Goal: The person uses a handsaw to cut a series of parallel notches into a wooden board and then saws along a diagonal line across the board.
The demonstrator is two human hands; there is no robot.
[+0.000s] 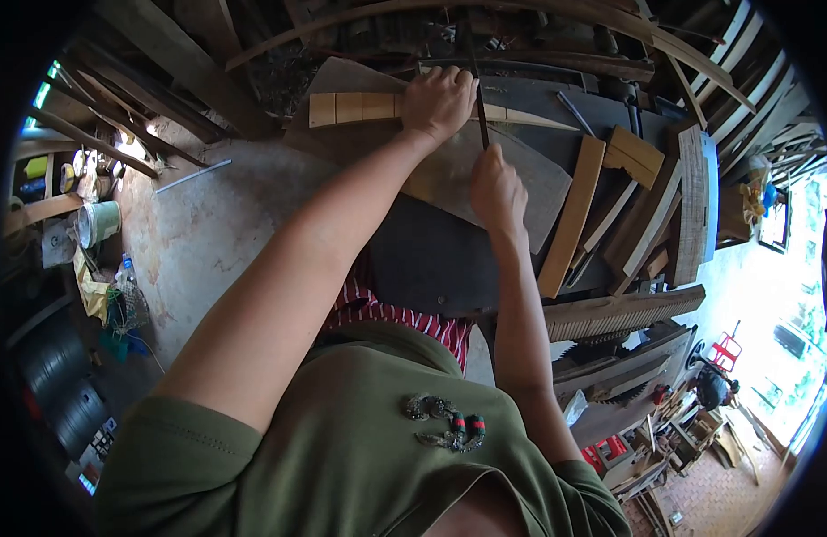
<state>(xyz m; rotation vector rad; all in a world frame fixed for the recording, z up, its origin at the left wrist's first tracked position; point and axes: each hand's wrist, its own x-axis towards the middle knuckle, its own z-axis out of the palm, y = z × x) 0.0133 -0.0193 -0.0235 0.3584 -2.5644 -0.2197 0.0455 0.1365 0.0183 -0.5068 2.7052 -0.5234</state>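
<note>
My left hand (439,103) is closed over a pale tapered wooden piece (364,107), its fingers curled down across it. Several dark cross lines run over this wood left of the hand, and it narrows to a point on the right. My right hand (500,188) makes a fist around the near end of a saw (482,112), whose long, thin, dark blade shows nearly edge-on. The blade crosses the wood right beside my left knuckles. The saw's handle is hidden in my fist. Beneath the wood lies a flat greyish board (534,179).
A dark worktop (431,259) carries the board. Wooden strips (575,215), a notched block (635,157) and a thin metal rod (575,112) lie to the right. Below them is a bench with a toothed circular blade (601,349). Timber stands at the back; a bucket (98,224) is left.
</note>
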